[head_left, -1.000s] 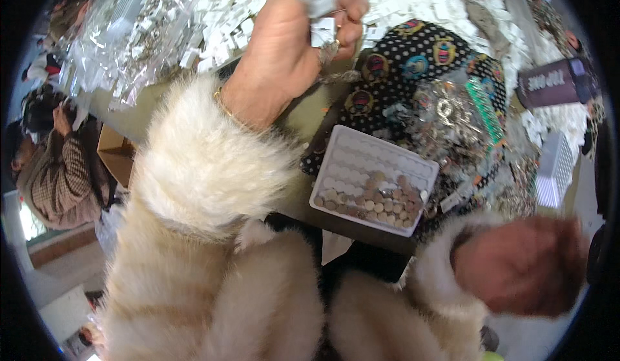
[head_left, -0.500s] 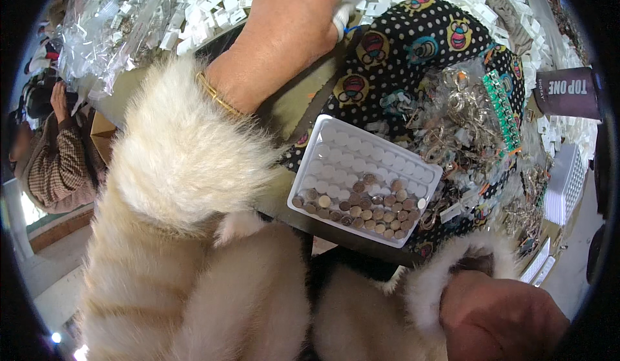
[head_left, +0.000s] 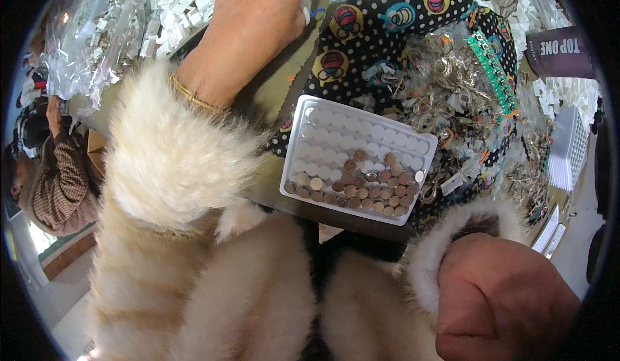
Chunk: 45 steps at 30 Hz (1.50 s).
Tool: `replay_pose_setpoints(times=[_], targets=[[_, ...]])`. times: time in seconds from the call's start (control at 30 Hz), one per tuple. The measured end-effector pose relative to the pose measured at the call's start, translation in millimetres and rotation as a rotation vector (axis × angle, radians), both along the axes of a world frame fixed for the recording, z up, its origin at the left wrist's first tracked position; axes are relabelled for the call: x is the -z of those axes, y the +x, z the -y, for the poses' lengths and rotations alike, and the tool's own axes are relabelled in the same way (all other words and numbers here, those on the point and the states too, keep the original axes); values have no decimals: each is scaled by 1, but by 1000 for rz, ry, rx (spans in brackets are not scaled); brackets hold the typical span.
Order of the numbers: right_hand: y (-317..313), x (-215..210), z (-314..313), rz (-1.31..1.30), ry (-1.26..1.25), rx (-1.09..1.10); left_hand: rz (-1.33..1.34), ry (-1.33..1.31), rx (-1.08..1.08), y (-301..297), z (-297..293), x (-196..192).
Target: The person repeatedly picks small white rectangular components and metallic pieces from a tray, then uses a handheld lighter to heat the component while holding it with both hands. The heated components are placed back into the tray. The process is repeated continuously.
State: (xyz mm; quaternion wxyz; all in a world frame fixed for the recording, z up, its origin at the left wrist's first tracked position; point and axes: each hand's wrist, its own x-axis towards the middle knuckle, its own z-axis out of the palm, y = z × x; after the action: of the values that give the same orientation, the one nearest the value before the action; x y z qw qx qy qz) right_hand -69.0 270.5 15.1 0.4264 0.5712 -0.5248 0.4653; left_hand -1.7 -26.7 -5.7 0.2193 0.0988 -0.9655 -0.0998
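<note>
My left hand (head_left: 255, 31) reaches to the far edge of the picture, over the work surface beside the heap of white plastic pieces (head_left: 184, 6). Its fingers are cut off by the top edge. Something white with a blue bit (head_left: 310, 6) shows against its far side; I cannot make out what it is. My right hand (head_left: 500, 293) is bent close in at the lower right, its fingers hidden. Between the hands lies a white plastic tray (head_left: 294, 151) with rows of round pockets; several small round coin-like discs (head_left: 358, 183) fill its near and right part.
A black dotted cloth with cartoon bees (head_left: 361, 31) lies behind the tray. On it are a heap of small metal parts (head_left: 445, 83) and a green strip (head_left: 491, 67). A dark cup (head_left: 562, 51), stacked white trays (head_left: 565, 148) and clear plastic bags (head_left: 90, 44) stand around. A person (head_left: 58, 180) is at far left.
My left hand has moved left and farther toward the top edge, its fingers leaving the picture. The whole view has shifted slightly; the tray and discs look unchanged.
</note>
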Motion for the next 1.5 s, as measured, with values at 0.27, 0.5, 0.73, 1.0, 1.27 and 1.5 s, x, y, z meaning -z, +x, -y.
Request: replay_pose_setpoints(times=[0.27,0.5,0.73,1.0,1.27,1.5], targets=[[2,0,1,-9,-8,17,-431,256,261,-15,8,2],[0,-1,-1,-12,-13,13,-185,1232,171,0,-14,-5],[-1,-3,-3,-33,-21,40,-49,1467,297,-4,-13,-11],[-22,-35,14,-63,144,353,-67,1123,483,-2,-14,-7],[-60,14,52,495,715,674,-29,1131,452,-3,-22,-13],[-49,5,60,494,499,257,19,1230,409,0,-19,-8]])
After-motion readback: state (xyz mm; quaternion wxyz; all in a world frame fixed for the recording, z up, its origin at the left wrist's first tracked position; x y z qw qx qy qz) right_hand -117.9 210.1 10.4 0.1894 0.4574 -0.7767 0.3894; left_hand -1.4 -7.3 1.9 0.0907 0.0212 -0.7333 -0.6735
